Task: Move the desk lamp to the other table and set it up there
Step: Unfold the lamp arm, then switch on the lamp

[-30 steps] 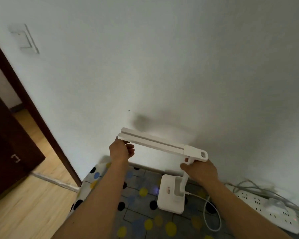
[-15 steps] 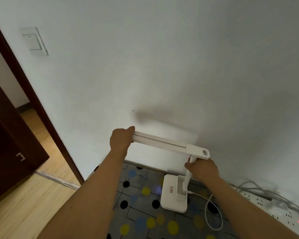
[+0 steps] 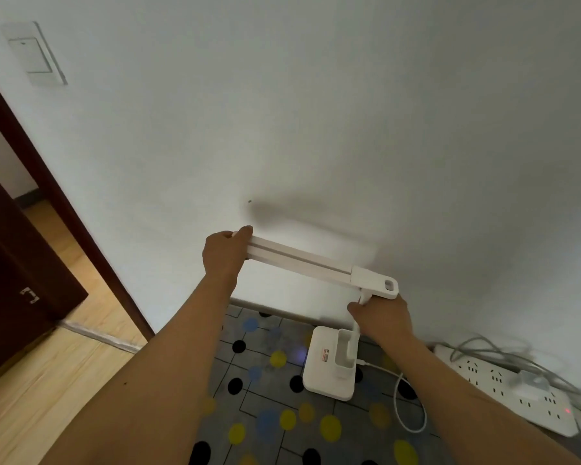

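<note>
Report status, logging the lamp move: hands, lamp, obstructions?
Left hand grips lamp head tip; right hand grips the stem. Lamp base on spotted tablecloth, cable plugged in. Power strip beside it, right.

White desk lamp (image 3: 371, 280) is standing lower centre-right in the frame, close to the wall. Its square base (image 3: 326, 380) is sitting flat on the dotted table cover (image 3: 265, 407). The long flat head (image 3: 299, 258) is reaching leftward, with its left end slightly higher. Left hand (image 3: 223, 253) is gripping the head's tip and right hand (image 3: 383, 317) is gripping the stem. A white cable (image 3: 413, 414) is looping off the base, lower right.
</note>
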{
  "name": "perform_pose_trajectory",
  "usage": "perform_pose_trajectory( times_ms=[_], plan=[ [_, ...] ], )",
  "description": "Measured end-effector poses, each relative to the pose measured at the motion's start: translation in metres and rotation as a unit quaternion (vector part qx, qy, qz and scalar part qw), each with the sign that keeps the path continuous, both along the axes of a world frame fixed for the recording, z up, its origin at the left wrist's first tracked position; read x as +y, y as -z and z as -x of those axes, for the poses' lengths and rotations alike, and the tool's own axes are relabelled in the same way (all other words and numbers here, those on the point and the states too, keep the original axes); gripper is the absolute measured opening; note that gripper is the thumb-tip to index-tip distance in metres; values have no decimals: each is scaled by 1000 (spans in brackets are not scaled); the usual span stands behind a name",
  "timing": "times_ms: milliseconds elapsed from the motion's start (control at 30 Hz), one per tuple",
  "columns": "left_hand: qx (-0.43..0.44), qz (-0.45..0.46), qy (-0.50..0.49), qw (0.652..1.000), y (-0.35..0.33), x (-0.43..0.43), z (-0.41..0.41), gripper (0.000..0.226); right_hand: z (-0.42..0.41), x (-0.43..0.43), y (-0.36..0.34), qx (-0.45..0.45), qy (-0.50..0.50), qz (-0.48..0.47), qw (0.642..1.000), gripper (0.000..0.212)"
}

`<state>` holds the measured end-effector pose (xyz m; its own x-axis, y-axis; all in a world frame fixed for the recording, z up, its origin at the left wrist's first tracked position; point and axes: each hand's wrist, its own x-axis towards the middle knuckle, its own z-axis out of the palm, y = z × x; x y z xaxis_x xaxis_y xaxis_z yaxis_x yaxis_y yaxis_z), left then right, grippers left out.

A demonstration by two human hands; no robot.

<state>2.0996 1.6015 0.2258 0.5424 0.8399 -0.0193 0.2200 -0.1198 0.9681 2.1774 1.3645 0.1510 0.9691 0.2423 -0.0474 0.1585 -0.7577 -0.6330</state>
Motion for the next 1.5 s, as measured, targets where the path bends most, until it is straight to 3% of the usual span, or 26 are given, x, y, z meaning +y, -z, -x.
perform_pose_trajectory(
  times_ms=[167,267,367,433,500,533,567,633,700,867,1133,1500],
  plan=[
    [-40,78,-81,993,9,-7,-3,50,0,1,4,-18,6,-9,1000,20],
    [-121,205,-179,955,14,-14,0,57,1,-2,8,-18,-3,13,1000,11],
    [-147,248,-220,932,30,-21,5,52,0,-12,15,11,-59,65,996,20],
    [-82,177,-197,961,53,-32,11,35,0,-22,22,61,-101,117,986,43],
    [45,-21,-78,996,84,-47,18,24,1,-34,32,91,-115,148,978,56],
    [116,-148,20,982,100,-55,23,25,4,-38,37,89,-113,150,978,52],
    [180,-265,130,938,116,-62,26,29,8,-43,42,77,-103,148,981,43],
    [267,-416,315,810,145,-74,29,43,15,-50,52,38,-81,147,985,24],
    [315,-452,411,726,171,-86,26,61,21,-55,62,30,-69,143,987,16],
    [412,-426,464,659,211,-97,22,70,28,-59,78,37,-55,121,990,16],
    [402,-403,420,707,225,-105,23,58,32,-59,95,74,-21,110,991,28],
    [383,-405,433,709,219,-103,17,58,28,-42,85,57,-28,105,992,38]
  ],
)
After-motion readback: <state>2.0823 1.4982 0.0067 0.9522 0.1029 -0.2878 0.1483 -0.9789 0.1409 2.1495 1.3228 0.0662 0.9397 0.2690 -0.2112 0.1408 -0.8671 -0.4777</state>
